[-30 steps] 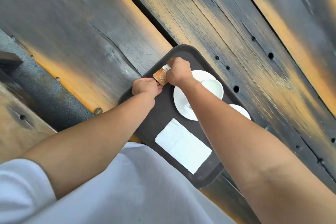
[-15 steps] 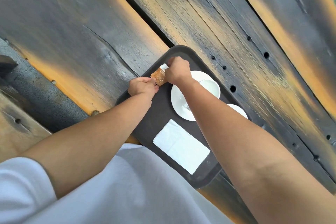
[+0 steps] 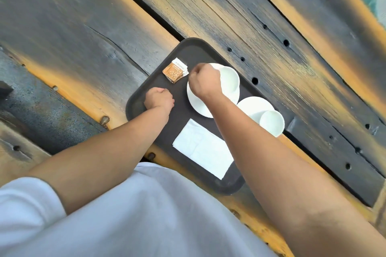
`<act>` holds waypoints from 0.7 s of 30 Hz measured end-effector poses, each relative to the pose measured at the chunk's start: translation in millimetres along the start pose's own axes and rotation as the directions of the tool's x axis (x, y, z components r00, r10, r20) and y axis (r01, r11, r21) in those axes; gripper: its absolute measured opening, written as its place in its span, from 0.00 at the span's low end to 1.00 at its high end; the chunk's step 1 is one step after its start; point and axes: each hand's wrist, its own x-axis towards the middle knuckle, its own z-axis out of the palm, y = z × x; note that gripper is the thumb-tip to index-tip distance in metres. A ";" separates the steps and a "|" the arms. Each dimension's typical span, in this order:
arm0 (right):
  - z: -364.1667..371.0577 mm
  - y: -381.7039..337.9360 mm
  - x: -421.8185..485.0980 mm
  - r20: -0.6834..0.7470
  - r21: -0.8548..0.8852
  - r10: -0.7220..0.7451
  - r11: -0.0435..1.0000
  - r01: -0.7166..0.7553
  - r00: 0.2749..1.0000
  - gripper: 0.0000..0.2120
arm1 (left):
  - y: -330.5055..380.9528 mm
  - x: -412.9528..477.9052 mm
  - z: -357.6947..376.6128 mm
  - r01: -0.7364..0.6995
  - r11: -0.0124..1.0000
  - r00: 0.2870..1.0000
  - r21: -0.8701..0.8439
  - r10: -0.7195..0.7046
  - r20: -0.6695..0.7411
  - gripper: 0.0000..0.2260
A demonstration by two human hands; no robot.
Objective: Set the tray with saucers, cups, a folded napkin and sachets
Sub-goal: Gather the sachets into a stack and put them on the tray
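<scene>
Dark brown rectangular plastic tray (image 3: 194, 48) sits at an angle on the weathered dark wooden plank table (image 3: 83, 27), close to the table's near edge, right in front of you.

Your left hand (image 3: 159, 98) is over the tray's left corner, fingers curled under into a fist, nothing visible in it. Whether it touches the tray, cannot tell.

Your right hand (image 3: 204, 81) is also a closed fist, nothing visible in it. It hangs over the far rim of the first round white saucer (image 3: 198, 104), just beside the small stack of brown-and-white paper sachets (image 3: 175, 70) but apart from it.

The sachets lie flat on the tray along its far-left edge, toward the far corner.

The first white cup (image 3: 228, 78) stands on that saucer, partly hidden behind your right hand.

Second round white saucer (image 3: 252, 106) sits by the tray's right corner. Second white cup (image 3: 271, 123) is on it, off-centre toward that corner.

Folded white paper napkin (image 3: 202, 150) lies flat toward the tray's near corner, between your forearms.
</scene>
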 end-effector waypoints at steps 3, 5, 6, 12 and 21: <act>13.6 23.7 -41.8 0.024 0.032 0.015 0.999 -0.016 1.000 0.12 | -26.5 -12.2 -10.6 -0.040 0.991 0.999 0.131 0.035 0.038 0.09; 25.1 39.3 -67.5 0.057 0.040 0.036 0.998 -0.038 0.998 0.12 | -41.4 -19.6 -17.7 -0.077 0.978 0.996 0.193 0.066 0.066 0.09; 30.0 47.5 -78.3 0.073 0.041 0.049 0.998 -0.052 0.996 0.12 | -47.4 -24.2 -21.4 -0.097 0.970 0.994 0.222 0.082 0.077 0.08; 38.8 106.1 -123.3 0.090 0.064 0.186 0.979 -0.192 0.978 0.11 | -71.2 -45.4 -36.4 -0.261 0.871 0.964 0.417 0.213 0.158 0.09; 27.9 190.9 -162.0 -0.019 0.071 0.407 0.912 -0.405 0.913 0.12 | -81.9 -53.1 -31.3 -0.384 0.727 0.923 0.569 0.323 0.210 0.08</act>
